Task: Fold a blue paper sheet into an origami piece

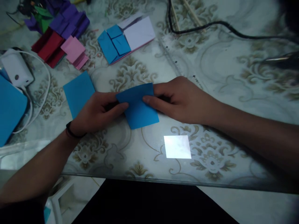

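Note:
A square blue sheet of paper is held slightly above the patterned table. My left hand pinches its left edge, thumb on top and the other fingers behind it. On the right edge, my right hand grips the same sheet in a similar way, thumb on its face. A second blue sheet lies flat beyond my left hand, which partly covers it. The fingertips behind the held sheet are hidden.
Folded blue paper rests with a white piece at the back. Purple, red and pink folded papers are at back left. A white device with a cable lies left. A ruler and black cord lie beyond my right hand.

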A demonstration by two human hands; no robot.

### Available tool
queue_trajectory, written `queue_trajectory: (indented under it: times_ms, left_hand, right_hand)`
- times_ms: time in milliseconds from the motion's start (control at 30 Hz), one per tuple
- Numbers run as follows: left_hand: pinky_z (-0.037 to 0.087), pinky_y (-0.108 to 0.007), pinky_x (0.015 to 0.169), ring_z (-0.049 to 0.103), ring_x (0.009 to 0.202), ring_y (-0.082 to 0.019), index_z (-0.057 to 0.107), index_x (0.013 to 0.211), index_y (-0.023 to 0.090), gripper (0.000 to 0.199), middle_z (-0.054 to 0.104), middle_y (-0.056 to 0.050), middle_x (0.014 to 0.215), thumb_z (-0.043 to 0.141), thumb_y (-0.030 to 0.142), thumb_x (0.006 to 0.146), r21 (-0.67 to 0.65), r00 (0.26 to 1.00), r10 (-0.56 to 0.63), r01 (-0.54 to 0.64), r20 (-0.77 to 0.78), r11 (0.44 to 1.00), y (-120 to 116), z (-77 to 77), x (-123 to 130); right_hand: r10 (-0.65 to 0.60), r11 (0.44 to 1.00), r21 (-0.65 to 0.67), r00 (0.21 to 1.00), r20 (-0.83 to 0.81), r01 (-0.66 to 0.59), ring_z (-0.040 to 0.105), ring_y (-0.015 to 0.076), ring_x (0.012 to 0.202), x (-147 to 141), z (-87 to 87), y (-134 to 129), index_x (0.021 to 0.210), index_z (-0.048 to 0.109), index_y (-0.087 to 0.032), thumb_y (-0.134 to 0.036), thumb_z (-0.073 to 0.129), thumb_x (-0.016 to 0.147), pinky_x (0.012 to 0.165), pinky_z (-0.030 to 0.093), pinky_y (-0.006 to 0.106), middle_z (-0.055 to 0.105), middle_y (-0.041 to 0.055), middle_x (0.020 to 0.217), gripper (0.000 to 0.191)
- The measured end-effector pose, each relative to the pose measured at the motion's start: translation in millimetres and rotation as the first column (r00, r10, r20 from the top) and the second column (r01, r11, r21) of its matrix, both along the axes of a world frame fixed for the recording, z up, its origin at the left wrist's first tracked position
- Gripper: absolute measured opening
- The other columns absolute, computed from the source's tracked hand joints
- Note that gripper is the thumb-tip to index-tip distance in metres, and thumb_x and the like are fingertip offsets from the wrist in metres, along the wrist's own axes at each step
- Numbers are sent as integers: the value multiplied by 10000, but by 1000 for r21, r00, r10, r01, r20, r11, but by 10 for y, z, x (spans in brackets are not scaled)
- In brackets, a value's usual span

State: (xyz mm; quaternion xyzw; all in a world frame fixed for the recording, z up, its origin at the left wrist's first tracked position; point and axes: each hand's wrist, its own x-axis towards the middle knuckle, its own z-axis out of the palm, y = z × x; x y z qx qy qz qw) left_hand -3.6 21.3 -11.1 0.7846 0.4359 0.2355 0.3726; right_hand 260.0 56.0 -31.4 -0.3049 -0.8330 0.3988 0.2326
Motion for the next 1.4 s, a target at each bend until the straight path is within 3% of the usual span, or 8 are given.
queue_trajectory:
  times_ms: [433, 1000, 1400]
  left_hand:
    - [339, -227, 492, 428, 537, -86, 602, 691, 163, 377, 528, 41, 607, 649, 352, 1014, -44, 999, 15, -17, -29, 999, -4, 18, -7]
    - [356, -240, 512, 458, 547, -96, 576, 695, 169, 392, 539, 36, 609, 616, 359, 1036, -55, 1000, -6, 4, -21, 998, -4, 22, -11]
    - [357, -232, 518, 483, 559, -102, 595, 702, 157, 395, 581, 24, 620, 602, 373, 1032, -27, 998, 2, -4, -68, 1000, -7, 41, -22]
  right_hand:
    - [9, 1000, 25, 998, -64, -8, 404, 48, 476, -41, 0, 14, 687, 550, -168, -339, 538, 1039, 489, 283, 224, 462, -64, 532, 391]
    - [39, 996, -79, 994, -102, -47, 412, 66, 513, -59, -8, 29, 714, 523, -180, -416, 573, 1042, 517, 297, 224, 480, -58, 570, 408]
    - [34, 999, -22, 992, -119, -37, 410, 60, 505, -75, -33, 40, 687, 479, -182, -418, 581, 1041, 510, 300, 204, 460, -63, 562, 437]
